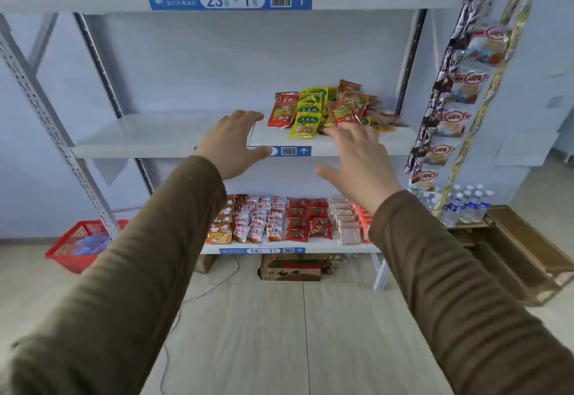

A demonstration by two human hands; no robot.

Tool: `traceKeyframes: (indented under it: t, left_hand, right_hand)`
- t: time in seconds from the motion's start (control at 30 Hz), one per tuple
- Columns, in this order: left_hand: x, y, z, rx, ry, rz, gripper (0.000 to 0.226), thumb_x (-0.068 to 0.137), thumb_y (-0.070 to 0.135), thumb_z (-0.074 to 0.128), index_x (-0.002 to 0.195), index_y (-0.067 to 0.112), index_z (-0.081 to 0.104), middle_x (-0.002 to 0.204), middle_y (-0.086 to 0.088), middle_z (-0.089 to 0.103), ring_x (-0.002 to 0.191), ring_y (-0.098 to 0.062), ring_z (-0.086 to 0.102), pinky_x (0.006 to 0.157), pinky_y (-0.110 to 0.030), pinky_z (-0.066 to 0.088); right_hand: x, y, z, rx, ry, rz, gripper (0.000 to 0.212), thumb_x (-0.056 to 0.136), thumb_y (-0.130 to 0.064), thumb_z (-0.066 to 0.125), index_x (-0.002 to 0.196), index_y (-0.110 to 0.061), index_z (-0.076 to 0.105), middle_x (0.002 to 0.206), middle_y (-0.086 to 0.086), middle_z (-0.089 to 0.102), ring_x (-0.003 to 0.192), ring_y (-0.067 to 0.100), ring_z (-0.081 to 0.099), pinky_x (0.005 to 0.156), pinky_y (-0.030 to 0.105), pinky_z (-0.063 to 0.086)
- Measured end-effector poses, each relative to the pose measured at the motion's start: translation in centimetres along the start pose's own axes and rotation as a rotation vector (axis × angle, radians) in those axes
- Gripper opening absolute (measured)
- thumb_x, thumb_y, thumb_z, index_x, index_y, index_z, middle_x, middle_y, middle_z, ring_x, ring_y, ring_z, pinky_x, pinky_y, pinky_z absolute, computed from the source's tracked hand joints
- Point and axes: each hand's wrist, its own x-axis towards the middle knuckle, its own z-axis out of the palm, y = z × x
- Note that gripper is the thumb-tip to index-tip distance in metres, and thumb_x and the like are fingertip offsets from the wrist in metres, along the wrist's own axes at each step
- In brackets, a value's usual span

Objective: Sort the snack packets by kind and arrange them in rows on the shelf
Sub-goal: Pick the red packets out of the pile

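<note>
At frame centre, the white middle shelf [149, 133] carries a jumbled packet heap [323, 110]; left hand [231, 143] and right hand [357, 158] hover spread, empty, seemingly just short of it.

I see a pile of snack packets [323, 108] on the right part of the middle shelf [149, 136]. My left hand [231, 143] is just left of the pile. My right hand [357, 161] is in front of it. Rows of packets [289, 219] lie on the lower shelf [313, 249], with a cardboard box [290, 268] under it. A basket [82, 244] sits on the floor to the left.
</note>
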Motion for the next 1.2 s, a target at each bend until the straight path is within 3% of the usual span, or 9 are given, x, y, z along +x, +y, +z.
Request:
traceKeyframes:
  t: [0.37,0.6,0.9,1.2]
  left_hand:
    - [5.4,-4.3,6.9,-0.038,-0.095,-0.065,0.071,0.095,0.04,0.067,0.155,0.02,0.035,0.158,-0.006,0.039,0.141,-0.028,0.039,0.117,-0.045,0.033]
    - [11.1,-9.1,10.7,-0.097,-0.148,-0.089,0.071,0.095,0.039,0.068,0.155,0.019,0.036,0.158,-0.006,0.038,0.143,-0.028,0.038,0.117,-0.044,0.032]
    - [18.7,-10.1,16.1,-0.163,-0.219,-0.051,0.071,0.095,0.039,0.067,0.155,0.02,0.035,0.158,-0.005,0.038,0.142,-0.026,0.039,0.117,-0.042,0.033]
    - [27.4,-10.5,21.0,-0.17,-0.222,-0.075,0.073,0.095,0.041,0.068,0.156,0.018,0.034,0.16,-0.006,0.037,0.143,-0.028,0.039,0.116,-0.042,0.032]
  right_hand:
    - [5.1,3.7,7.2,-0.035,-0.178,0.098,0.073,0.094,-0.052,0.058,0.154,-0.019,0.033,0.161,0.006,0.026,0.146,0.029,0.021,0.116,0.046,0.028]
    - [10.9,5.1,12.0,0.029,-0.219,0.148,0.073,0.096,-0.042,0.06,0.156,-0.014,0.028,0.159,0.007,0.031,0.144,0.029,0.026,0.116,0.044,0.031]
    - [15.6,10.0,15.7,0.106,-0.186,0.245,0.058,0.102,-0.022,0.052,0.155,-0.013,0.029,0.155,0.008,0.037,0.14,0.027,0.034,0.113,0.041,0.033]
    - [24.0,16.1,20.5,0.127,-0.165,0.183,0.055,0.1,-0.031,0.057,0.15,-0.014,0.041,0.152,0.005,0.041,0.14,0.026,0.034,0.115,0.04,0.03]
